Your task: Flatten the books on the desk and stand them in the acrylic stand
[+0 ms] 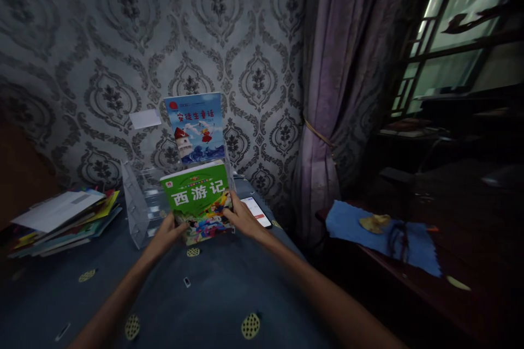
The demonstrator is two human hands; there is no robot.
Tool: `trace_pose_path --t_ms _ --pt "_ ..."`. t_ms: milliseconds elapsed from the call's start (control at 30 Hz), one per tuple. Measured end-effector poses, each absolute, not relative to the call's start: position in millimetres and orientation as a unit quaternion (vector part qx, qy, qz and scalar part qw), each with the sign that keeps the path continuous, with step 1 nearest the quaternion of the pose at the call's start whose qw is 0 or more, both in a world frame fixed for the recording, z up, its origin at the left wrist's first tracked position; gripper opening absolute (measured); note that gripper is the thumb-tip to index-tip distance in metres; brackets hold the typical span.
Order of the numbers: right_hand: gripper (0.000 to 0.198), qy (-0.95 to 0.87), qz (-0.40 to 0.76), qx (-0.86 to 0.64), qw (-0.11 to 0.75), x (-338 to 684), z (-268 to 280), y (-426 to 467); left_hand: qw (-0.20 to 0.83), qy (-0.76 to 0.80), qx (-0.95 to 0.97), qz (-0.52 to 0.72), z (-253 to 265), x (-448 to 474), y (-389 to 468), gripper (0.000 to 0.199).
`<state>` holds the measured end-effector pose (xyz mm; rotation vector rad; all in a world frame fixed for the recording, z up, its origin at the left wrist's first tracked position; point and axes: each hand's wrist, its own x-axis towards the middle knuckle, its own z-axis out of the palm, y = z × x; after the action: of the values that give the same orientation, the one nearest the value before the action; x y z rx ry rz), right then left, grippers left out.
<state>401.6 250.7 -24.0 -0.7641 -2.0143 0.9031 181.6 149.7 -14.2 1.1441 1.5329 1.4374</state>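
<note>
A green book [198,196] with large white characters and a colourful picture on its cover is held between my two hands. My left hand [172,230] grips its lower left edge, thumb on the cover. On the right edge, my right hand [240,212] closes round it, also with the thumb in front. Just behind the green book is a clear plastic book rack [137,202]. A blue book [196,128] with red characters stands upright in the rack's back part, cover facing me. The green book hides part of the rack.
To the left lies a stack of books and papers [69,218]. A phone [257,211] with its screen lit rests beside my right hand. A tied purple curtain [319,158] hangs at the right, near a blue cloth [356,232] on a dark red surface.
</note>
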Motion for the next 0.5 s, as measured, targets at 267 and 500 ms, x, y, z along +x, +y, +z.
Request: trace_pose_path --t_ms 267,500 --pt "0.027 -0.793 0.297 -0.223 0.483 405.4 -3.4 259.1 0.198 0.555 0.572 0.57 -2.7 174.3 169.1 0.052" --pt "0.024 -0.801 0.175 -0.176 0.546 402.6 50.4 290.2 0.035 0.538 0.628 0.56 61.1 163.1 198.3 0.03"
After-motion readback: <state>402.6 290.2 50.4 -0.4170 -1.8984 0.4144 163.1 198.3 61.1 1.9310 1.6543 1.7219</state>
